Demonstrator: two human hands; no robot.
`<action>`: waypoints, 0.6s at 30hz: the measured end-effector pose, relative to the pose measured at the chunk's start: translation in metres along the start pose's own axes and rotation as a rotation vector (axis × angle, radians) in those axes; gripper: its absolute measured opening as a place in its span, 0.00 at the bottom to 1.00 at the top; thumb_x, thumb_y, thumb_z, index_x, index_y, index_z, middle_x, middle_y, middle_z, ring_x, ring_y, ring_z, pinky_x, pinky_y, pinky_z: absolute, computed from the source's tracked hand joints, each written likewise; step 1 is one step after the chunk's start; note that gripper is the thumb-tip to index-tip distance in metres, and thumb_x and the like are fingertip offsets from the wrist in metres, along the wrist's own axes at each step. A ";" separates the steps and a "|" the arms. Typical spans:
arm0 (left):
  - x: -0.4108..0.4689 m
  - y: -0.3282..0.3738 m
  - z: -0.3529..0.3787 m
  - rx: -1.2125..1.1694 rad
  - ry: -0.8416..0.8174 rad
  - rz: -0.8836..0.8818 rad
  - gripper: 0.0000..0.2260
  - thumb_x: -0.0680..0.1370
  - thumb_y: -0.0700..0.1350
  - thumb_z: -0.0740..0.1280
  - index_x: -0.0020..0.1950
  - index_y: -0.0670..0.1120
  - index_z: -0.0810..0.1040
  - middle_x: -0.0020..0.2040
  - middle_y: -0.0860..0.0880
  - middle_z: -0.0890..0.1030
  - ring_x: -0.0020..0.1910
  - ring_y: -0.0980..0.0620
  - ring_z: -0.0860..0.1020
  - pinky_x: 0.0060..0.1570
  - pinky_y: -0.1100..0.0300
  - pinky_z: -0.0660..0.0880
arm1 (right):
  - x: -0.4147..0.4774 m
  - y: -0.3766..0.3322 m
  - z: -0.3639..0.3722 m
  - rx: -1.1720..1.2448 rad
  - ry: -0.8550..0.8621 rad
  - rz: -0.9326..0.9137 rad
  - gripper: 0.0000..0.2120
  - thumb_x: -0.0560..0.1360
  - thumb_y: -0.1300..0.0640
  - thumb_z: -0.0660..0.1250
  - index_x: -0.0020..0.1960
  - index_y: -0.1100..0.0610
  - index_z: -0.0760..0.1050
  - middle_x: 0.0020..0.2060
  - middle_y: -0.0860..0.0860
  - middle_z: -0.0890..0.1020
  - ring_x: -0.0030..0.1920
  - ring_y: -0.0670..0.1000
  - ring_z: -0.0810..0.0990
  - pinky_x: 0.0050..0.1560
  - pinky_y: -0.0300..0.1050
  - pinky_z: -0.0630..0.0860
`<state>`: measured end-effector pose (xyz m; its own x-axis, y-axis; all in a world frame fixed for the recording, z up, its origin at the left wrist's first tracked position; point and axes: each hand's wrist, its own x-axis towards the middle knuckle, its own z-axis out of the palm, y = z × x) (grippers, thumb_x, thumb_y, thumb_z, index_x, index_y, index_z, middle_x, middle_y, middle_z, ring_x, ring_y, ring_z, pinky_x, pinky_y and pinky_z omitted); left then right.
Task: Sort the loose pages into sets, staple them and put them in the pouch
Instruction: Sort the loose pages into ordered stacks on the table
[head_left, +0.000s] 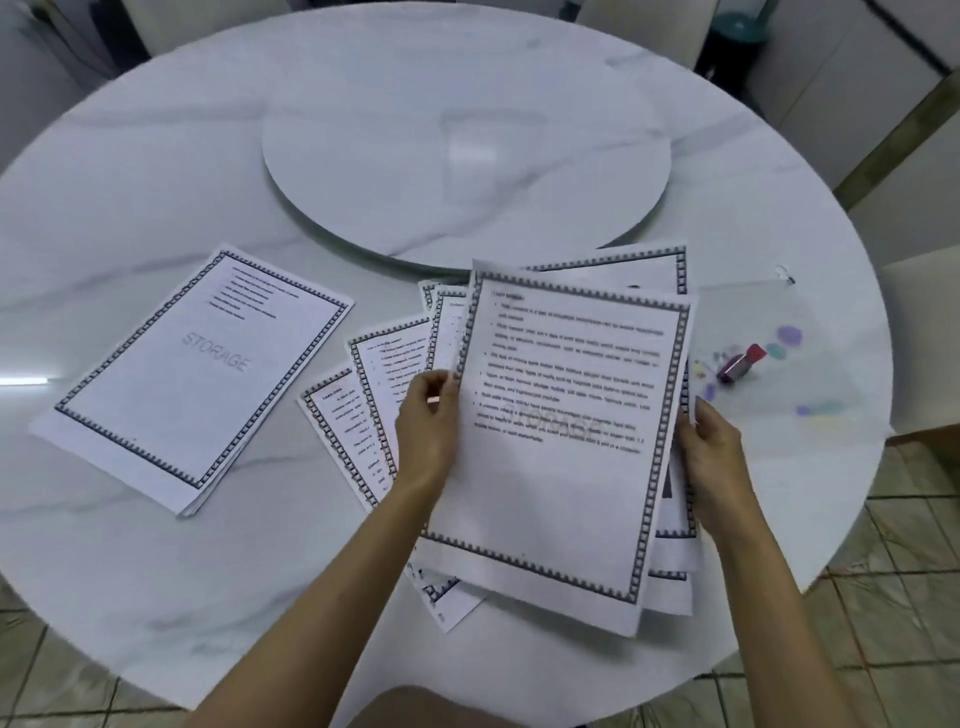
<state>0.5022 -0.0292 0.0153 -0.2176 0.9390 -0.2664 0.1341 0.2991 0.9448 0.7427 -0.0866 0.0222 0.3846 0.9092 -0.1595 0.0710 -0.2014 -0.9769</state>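
White marble-patterned round table (156, 182) is filling my remote view, with a raised turntable disc (363, 171) sitting at its centre and tiled floor (909, 519) showing beyond the near rim. On the table's left side I am seeing a squared stack (197, 379) of bordered pages, its uppermost face carrying the faint word STORAGE. Just right of it, the loose pages (374, 384) are lying fanned and overlapping in the near middle. The left hand (428, 415) is pinching the left edge of a printed sheet (561, 441), fingers curled round that edge. The right hand (714, 447) is gripping the right edge of the same sheet; whether it is also taking sheets beneath, I cannot tell. The sheet is lying over the fan, covering its right part. At the right, a translucent pouch (810, 322) is lying flat just beside the fan, and a small red stapler (740, 361) is showing at it; whether on top or inside, I cannot tell.
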 end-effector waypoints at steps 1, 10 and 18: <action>-0.004 -0.007 0.002 0.029 -0.006 -0.027 0.05 0.81 0.48 0.60 0.53 0.49 0.72 0.45 0.57 0.74 0.43 0.62 0.73 0.41 0.72 0.67 | -0.002 -0.001 0.004 -0.011 0.000 0.005 0.09 0.77 0.51 0.63 0.53 0.52 0.79 0.41 0.41 0.84 0.47 0.45 0.83 0.52 0.46 0.79; -0.015 -0.024 0.002 0.031 -0.033 -0.154 0.06 0.82 0.48 0.54 0.56 0.49 0.67 0.53 0.51 0.73 0.52 0.51 0.72 0.51 0.59 0.68 | -0.018 0.005 0.017 0.047 -0.081 0.018 0.11 0.79 0.60 0.59 0.49 0.49 0.78 0.39 0.41 0.85 0.40 0.42 0.83 0.39 0.35 0.79; -0.013 -0.010 0.008 -0.058 0.001 -0.155 0.04 0.82 0.46 0.55 0.56 0.48 0.66 0.53 0.52 0.75 0.52 0.51 0.74 0.49 0.60 0.67 | -0.018 -0.005 0.021 0.242 -0.094 0.099 0.23 0.70 0.39 0.58 0.55 0.53 0.76 0.43 0.46 0.86 0.45 0.46 0.84 0.40 0.37 0.80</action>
<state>0.5113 -0.0434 0.0082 -0.2319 0.8823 -0.4096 0.0428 0.4299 0.9018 0.7162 -0.0949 0.0268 0.2910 0.9214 -0.2574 -0.1890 -0.2084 -0.9596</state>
